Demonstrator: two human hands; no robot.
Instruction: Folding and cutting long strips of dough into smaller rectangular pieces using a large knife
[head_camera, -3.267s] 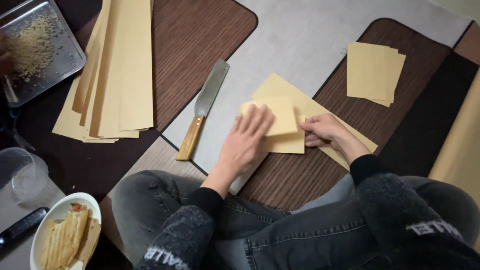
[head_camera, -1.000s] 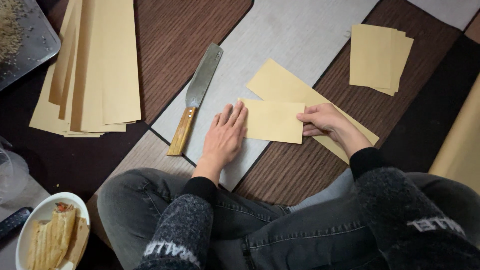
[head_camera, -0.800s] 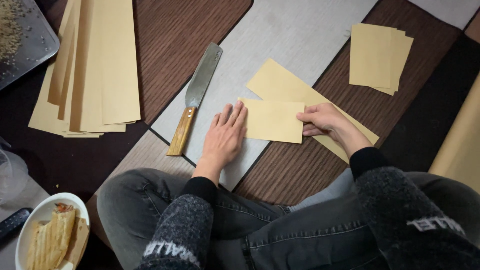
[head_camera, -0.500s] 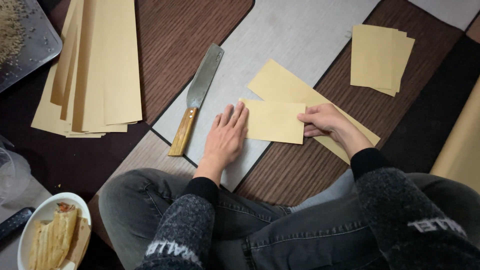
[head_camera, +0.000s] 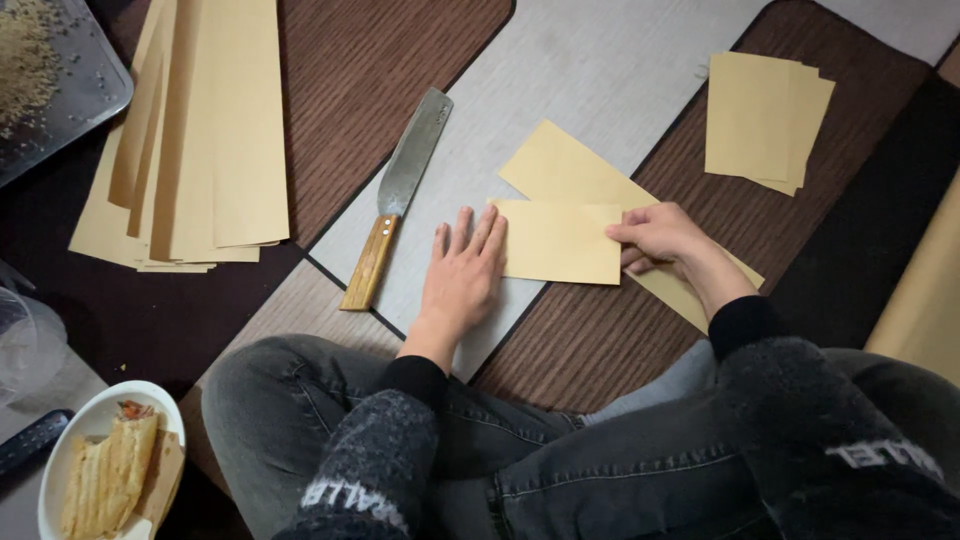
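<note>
The folded tan sheet (head_camera: 558, 240) lies on the pale grey mat (head_camera: 600, 80), doubled over the longer strip beneath it, and I see my left hand (head_camera: 462, 268) spread flat, fingers straight, pressing just at the sheet's left edge, while my right hand (head_camera: 658, 236) pinches the right edge between thumb and fingertips. To crease it well I would judge it best to keep both edges lined up square, hold the right pinch firm, and run the flat palm along the fold so the paper does not slip on the smooth mat. Left of the hand lies a broad knife (head_camera: 396, 194) with a wooden handle, apart from the sheet. Farther right sits a small stack of cut squares (head_camera: 762, 120); far left, long strips (head_camera: 190, 140) are heaped on the brown floor mat (head_camera: 360, 70), beside a metal tray (head_camera: 60, 80) of grain. A white plate (head_camera: 100, 470) of food rests by my knee.
</note>
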